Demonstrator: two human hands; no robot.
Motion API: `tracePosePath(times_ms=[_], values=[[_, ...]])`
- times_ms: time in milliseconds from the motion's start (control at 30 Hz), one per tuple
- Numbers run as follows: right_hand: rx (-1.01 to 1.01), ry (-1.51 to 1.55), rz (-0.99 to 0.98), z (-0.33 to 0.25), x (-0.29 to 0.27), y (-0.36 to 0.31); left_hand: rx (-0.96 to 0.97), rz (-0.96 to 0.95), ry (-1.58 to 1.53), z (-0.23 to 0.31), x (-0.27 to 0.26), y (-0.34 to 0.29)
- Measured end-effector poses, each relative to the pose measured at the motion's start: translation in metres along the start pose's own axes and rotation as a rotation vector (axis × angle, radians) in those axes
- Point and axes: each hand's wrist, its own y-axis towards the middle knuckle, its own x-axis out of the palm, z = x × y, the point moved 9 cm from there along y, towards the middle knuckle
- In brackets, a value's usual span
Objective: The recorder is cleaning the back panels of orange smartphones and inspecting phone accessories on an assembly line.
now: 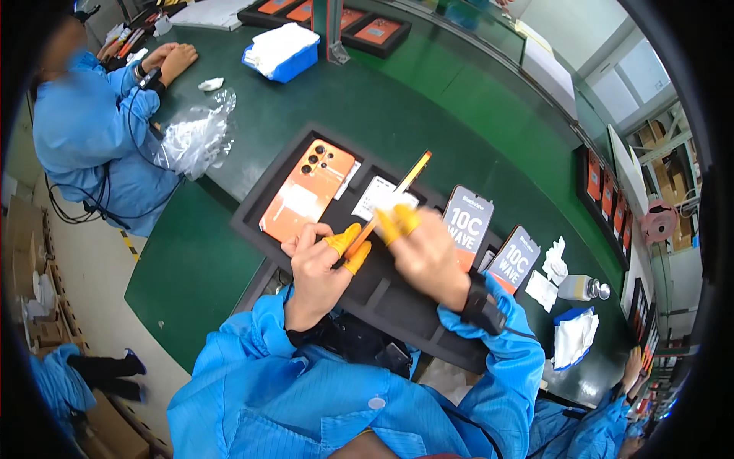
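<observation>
My left hand [317, 264], with yellow finger cots, pinches the lower end of an orange smartphone [414, 171] tilted edge-on above a black foam tray [375, 294]. Against the middle of that phone is my right hand [424, 256], also in yellow cots; its fingers are smeared by motion. Another orange phone [310, 191] lies back up in the tray's left compartment, its camera lenses at the far end. Beyond my hands, a white label card [375, 196] sits in the tray. Right of my right hand are two phones with printed front films, one nearer the tray [468, 218], the other [514, 260] farther right.
A blue bin [294, 65] with white cloths stands at the far side. Crumpled clear plastic bags [197, 141] lie left, near a co-worker in blue [95, 130]. At right are white wipes [543, 289], a metal-topped bottle [581, 288] and another blue bin [575, 338].
</observation>
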Motion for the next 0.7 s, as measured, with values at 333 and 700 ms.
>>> tracePosePath(times_ms=[333,700], values=[[0.136,-0.200,0.065,0.055,-0.009,0.003,-0.013,0.000,-0.013,0.004,-0.005,0.000],[-0.062,0.032,0.125,-0.004,-0.009,-0.002,0.002,-0.068,-0.016,0.000,0.000,0.002]])
